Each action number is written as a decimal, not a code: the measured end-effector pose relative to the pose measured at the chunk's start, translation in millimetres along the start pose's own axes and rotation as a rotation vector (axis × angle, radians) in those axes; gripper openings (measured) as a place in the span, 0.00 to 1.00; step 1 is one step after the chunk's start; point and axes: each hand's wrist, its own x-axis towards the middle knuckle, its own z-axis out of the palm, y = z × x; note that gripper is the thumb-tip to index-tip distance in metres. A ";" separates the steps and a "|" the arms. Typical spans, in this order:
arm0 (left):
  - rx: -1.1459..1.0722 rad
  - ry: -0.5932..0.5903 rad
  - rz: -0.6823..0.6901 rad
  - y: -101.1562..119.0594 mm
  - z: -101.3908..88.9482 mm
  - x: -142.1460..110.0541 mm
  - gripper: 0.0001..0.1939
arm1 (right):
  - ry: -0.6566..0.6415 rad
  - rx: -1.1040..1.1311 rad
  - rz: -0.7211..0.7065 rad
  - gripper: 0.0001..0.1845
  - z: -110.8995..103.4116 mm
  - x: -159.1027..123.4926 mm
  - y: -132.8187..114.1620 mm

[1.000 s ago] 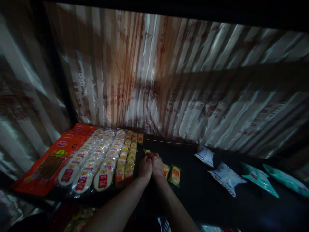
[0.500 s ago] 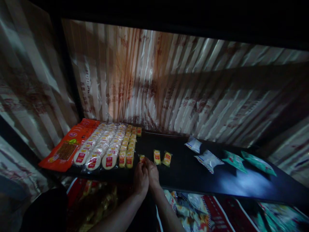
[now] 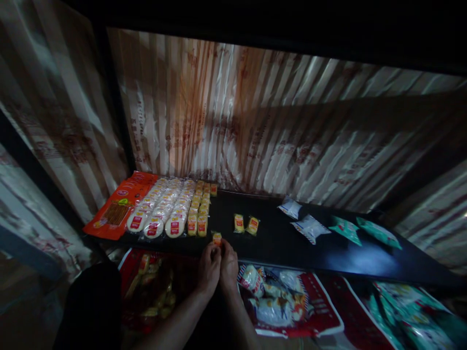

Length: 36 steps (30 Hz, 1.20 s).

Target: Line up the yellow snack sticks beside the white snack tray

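Both hands are drawn together at the near edge of the shelf, with the left hand (image 3: 209, 268) and right hand (image 3: 229, 266) side by side and their fingertips closed about a small yellow plastic-wrapped packet with a red-orange label (image 3: 217, 238). Which hand bears more of the grip cannot be told. Its label faces the person, and the fingers sit low on it, probably so that the print stays uncovered and the soft wrapper is steadied from both sides. Just left lie columns of matching yellow packets (image 3: 197, 214), set tightly, most likely to save width and keep the labels readable. Two loose yellow packets (image 3: 245, 224) lie right of the hands on the long black shelf (image 3: 277, 248). Farther left, round white crackers in clear film (image 3: 160, 206) overlap in columns, presumably because flat discs lean well on one another; beside them lies a flat orange plastic bag (image 3: 122, 204). Well to the right, puffy white-and-blue bags (image 3: 311, 228) and teal bags (image 3: 379, 233) lie spaced apart, perhaps because their plump shape stacks poorly. Below the near edge, a red, white-edged container (image 3: 328, 316) holds mixed wrapped packets (image 3: 272, 311).
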 end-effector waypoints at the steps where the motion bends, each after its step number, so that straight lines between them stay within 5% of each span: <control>1: -0.014 -0.011 0.014 -1.4 -1.9 -1.1 0.13 | 0.008 0.023 0.023 0.24 0.5 -2.9 -0.2; 9: -0.120 -0.035 0.027 -7.2 -11.5 -7.2 0.09 | 0.074 0.203 0.151 0.25 4.9 -16.9 -0.2; 20: -0.220 -0.018 -0.032 -0.1 -13.0 -15.2 0.20 | 0.089 0.300 0.167 0.23 1.0 -23.0 -4.0; 36: -0.313 -0.026 -0.144 16.9 -8.6 -17.0 0.20 | -0.045 0.431 0.256 0.26 -15.7 -21.8 -24.1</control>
